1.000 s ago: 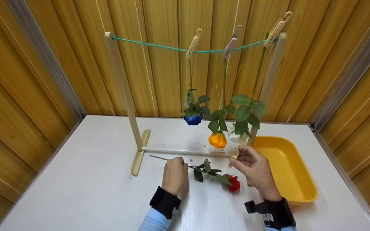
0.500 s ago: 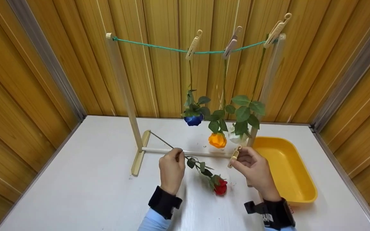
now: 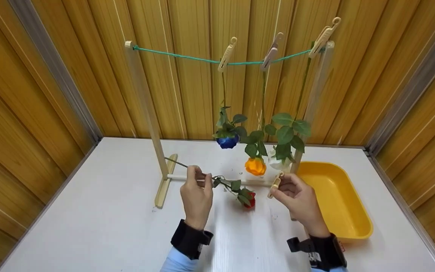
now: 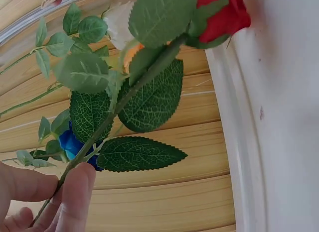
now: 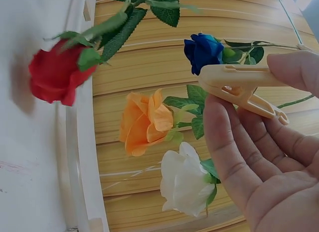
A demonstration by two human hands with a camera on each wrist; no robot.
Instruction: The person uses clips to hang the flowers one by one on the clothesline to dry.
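Observation:
My left hand (image 3: 196, 198) pinches the stem of a red rose (image 3: 248, 200), whose bloom points right and toward me while the bare stem end runs back past the rack's left post. In the left wrist view, thumb and fingers grip the green stem (image 4: 99, 127) below its leaves. My right hand (image 3: 302, 200) holds a beige clothespin (image 5: 239, 85) between thumb and fingers, near the white rose. A blue rose (image 3: 227, 141), an orange rose (image 3: 255, 166) and a white rose (image 5: 184, 182) hang bloom-down from the green cord (image 3: 179, 55), each clipped by a clothespin.
A wooden rack with a left post (image 3: 147, 109) and a right post (image 3: 317, 94) carries the cord. Its low crossbar (image 3: 253, 183) lies behind my hands. On the right stands a yellow basin (image 3: 338, 200). Wood-patterned walls (image 3: 191, 98) enclose the white table (image 3: 89, 211).
My left hand has lifted the red rose off the table and moved slightly back and left, bringing the bloom leftward. My right hand keeps the clothespin in about the same place.

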